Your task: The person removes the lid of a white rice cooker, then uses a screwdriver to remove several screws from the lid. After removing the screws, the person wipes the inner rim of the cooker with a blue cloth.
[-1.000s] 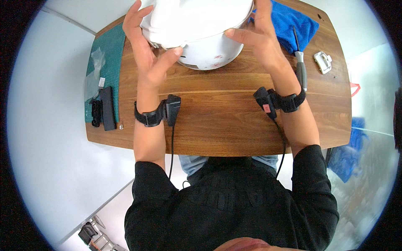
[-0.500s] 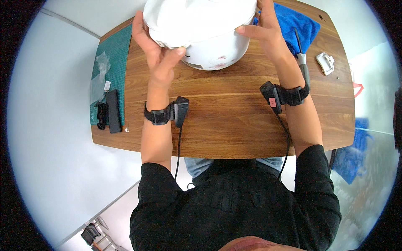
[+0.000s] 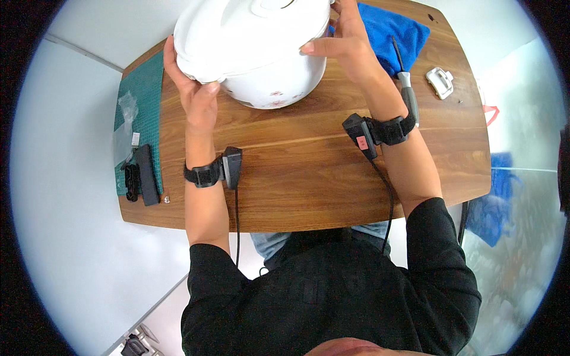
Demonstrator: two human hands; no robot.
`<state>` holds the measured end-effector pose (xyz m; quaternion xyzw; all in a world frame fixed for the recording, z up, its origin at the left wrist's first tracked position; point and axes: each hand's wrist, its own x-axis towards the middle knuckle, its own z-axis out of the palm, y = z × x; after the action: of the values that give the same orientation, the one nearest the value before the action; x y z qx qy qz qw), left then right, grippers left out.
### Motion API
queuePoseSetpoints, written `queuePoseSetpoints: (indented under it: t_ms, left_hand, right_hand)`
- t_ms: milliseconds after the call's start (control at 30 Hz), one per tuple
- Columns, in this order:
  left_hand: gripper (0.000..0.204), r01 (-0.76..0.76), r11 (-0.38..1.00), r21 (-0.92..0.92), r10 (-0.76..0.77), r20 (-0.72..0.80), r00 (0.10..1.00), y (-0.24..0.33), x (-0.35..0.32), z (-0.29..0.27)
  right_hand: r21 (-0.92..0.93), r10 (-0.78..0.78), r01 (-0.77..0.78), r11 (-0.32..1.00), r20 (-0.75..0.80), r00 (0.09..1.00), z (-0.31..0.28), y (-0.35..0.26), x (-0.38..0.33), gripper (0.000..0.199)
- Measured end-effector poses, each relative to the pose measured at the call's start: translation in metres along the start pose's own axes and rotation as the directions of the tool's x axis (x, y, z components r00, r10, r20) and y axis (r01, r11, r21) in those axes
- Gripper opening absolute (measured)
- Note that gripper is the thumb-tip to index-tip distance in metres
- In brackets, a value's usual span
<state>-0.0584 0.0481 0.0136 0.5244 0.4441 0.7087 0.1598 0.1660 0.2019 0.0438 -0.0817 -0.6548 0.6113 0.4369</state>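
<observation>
- The pot [image 3: 255, 56] has come further into view.
- It is between left hand [image 3: 193, 92] and right hand [image 3: 349, 50], which both pinch its edge.
- Cloth [image 3: 392, 32] lies beside the right hand.

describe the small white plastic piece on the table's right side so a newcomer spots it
On the brown wood-grain table, go right to the bunched blue cloth. Just right of the grey-handled screwdriver partly on that cloth is the small white plastic piece. It is small and angular like a bracket, unlike the big, rounded white vessel with pink flower print.
</observation>
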Motion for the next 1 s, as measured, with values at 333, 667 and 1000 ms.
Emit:
queuePoseSetpoints:
  t_ms: [333,667,1000]
  left_hand:
    - [0.104,-0.179,0.984,-0.021,0.179,-0.029,0.983,-0.029,-0.002,0.002]
    - [0.101,-0.189,0.981,-0.050,0.183,-0.098,0.978,-0.028,-0.003,0.002]
    - [0.101,-0.209,0.976,-0.055,0.203,-0.096,0.975,-0.028,-0.001,-0.002]
  right_hand:
    - [-0.029,-0.080,0.079,0.996,-0.014,0.997,-0.004,0.008,0.002,0.129]
    - [-0.156,-0.014,0.014,0.988,0.001,1.000,0.006,0.000,-0.006,0.128]
    - [-0.117,0.036,-0.041,0.992,-0.040,0.999,0.020,-0.020,-0.009,0.119]
